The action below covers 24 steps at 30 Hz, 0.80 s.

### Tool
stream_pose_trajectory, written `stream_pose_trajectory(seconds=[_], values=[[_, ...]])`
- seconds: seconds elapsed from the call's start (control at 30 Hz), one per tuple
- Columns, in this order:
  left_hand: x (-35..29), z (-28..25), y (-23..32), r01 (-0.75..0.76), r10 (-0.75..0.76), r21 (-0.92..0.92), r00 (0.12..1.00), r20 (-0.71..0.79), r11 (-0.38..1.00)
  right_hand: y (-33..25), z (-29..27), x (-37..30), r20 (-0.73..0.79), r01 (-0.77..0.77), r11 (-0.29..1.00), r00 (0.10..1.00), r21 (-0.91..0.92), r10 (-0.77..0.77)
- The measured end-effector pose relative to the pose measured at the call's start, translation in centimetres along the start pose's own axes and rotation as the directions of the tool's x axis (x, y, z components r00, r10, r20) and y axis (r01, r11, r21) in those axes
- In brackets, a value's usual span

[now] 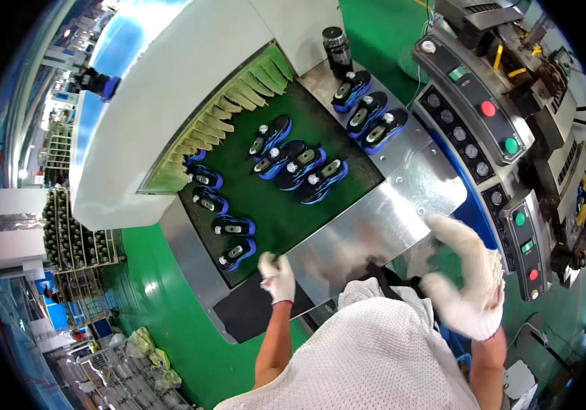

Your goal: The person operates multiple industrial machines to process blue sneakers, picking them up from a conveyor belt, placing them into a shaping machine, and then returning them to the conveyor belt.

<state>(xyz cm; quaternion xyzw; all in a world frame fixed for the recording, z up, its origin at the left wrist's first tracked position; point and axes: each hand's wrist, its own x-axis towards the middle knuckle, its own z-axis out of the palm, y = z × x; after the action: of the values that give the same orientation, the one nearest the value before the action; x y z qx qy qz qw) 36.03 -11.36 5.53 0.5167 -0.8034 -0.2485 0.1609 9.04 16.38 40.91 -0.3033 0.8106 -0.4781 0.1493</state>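
Note:
My left hand (277, 279), in a white knit glove, hovers at the near edge of the metal table, its fingers slightly apart and nothing in them. Closest to it is a black shoe with a blue sole (238, 254), at the near left of the dark green conveyor belt (266, 236). My right hand (467, 280), also gloved, is off the table's near right side. Its thumb and fingers are spread wide with nothing visible between them, and motion blurs it. Several more such shoes (300, 166) lie in a left row and a middle group on the belt.
A white machine housing (190, 75) with a green strip curtain (221, 116) spans the belt. Three shoes (368, 113) and a dark bottle (337, 51) stand on the right ledge. A control panel with buttons (474, 102) rises at right. Racks (78, 232) stand at left.

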Motion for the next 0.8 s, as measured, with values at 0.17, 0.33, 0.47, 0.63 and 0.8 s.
stream_pose_trajectory(seconds=[0.17,0.33,0.47,0.63,0.8], values=[[7.6,-6.1,-2.3,0.229,-0.15,0.183,0.918,-0.368,0.956,-8.3,6.3,11.1,0.208,0.279,0.958,0.935,0.072,-0.288],[13.8,-3.5,-3.7,0.468,-0.43,0.394,0.883,-0.187,0.791,-6.7,11.8,13.8,0.298,0.083,0.964,0.941,0.251,-0.159],[14.9,-4.8,-10.7,0.353,-0.3,0.261,0.927,-0.224,0.898,-6.5,14.7,14.8,0.337,-0.153,0.865,0.941,0.478,-0.019],[14.3,-3.5,-10.3,0.318,-0.274,0.261,0.942,-0.192,0.911,-6.8,14.1,15.0,0.225,-0.281,0.425,0.958,0.861,0.179],[12.4,-4.6,-7.1,0.266,-0.258,0.275,0.964,-0.066,0.924,-7.4,10.9,14.3,0.116,-0.094,-0.097,0.961,0.991,0.252]])
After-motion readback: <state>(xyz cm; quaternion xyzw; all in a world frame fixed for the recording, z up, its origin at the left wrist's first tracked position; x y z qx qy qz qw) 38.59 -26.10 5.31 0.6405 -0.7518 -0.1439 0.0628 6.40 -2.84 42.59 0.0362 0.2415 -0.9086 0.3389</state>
